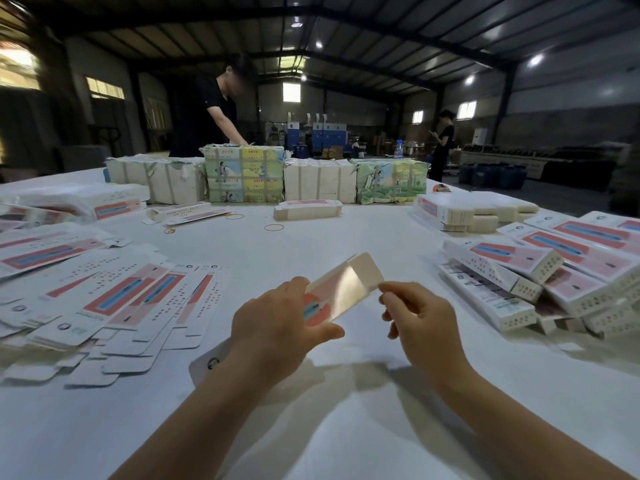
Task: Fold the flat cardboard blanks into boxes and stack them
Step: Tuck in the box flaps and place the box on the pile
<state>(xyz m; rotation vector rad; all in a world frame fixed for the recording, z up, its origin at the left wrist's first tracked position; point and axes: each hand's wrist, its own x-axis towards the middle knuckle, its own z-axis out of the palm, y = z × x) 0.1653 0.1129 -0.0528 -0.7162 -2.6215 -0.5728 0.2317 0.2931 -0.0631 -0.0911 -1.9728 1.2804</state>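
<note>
Fingers and thumb of the left hand (277, 317) curl round a half-folded box (337, 292), held above the white table (311, 427) near its front edge; the right hand (414, 318) pinches the open end flap (print blurred). Flat blanks (114, 299) fan across the left edge, finished boxes (540, 282) heap along the right, bundled stock (242, 174) lines the far edge.

Your left hand (277, 320) covers the near end of the box (341, 289), and its print is motion-blurred. The flat blanks (104, 296) run off the left edge; folded boxes (554, 282) off the right.
</note>
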